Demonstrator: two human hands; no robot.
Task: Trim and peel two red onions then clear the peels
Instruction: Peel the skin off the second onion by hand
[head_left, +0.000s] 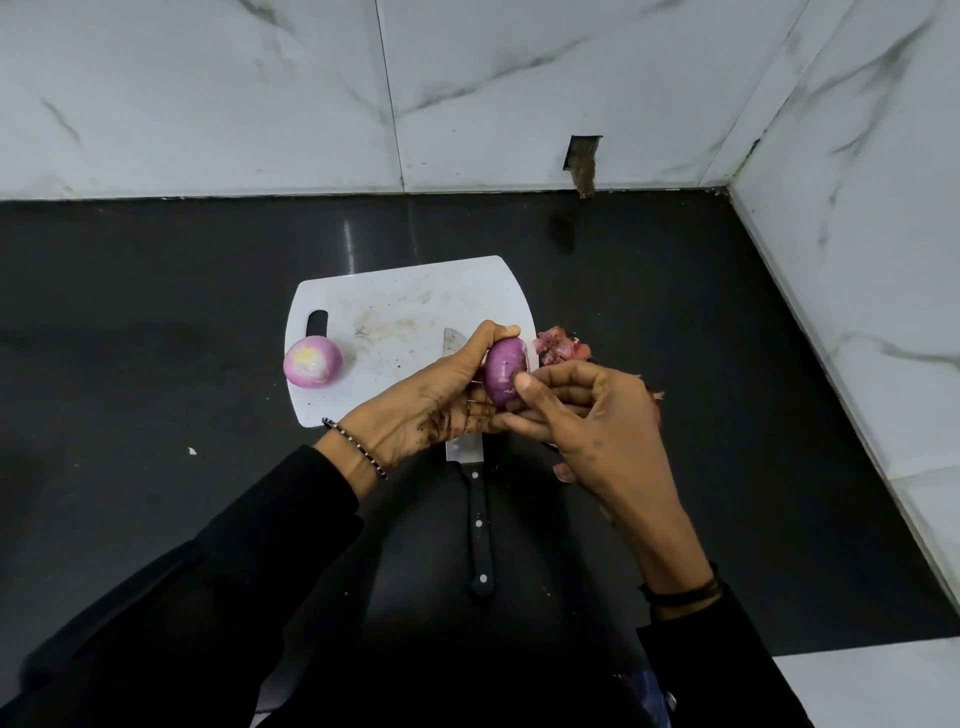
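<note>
Both hands hold the dark onion (505, 375) just above the near right corner of the board (395, 301). The left hand (431, 405) grips it, thumb curled over the top and fingers underneath. The right hand (597, 415) pinches it from the other side, thumb tip pressed on its skin and fingers curled below. The pale onion (312, 361) sits on the board's left edge, beside the handle slot. The knife (479, 530) lies across the board's near edge, blade partly hidden under the hands, handle off the board toward the person. The peels (558, 345) lie heaped just off the board's right edge, on the counter (156, 312).
</note>
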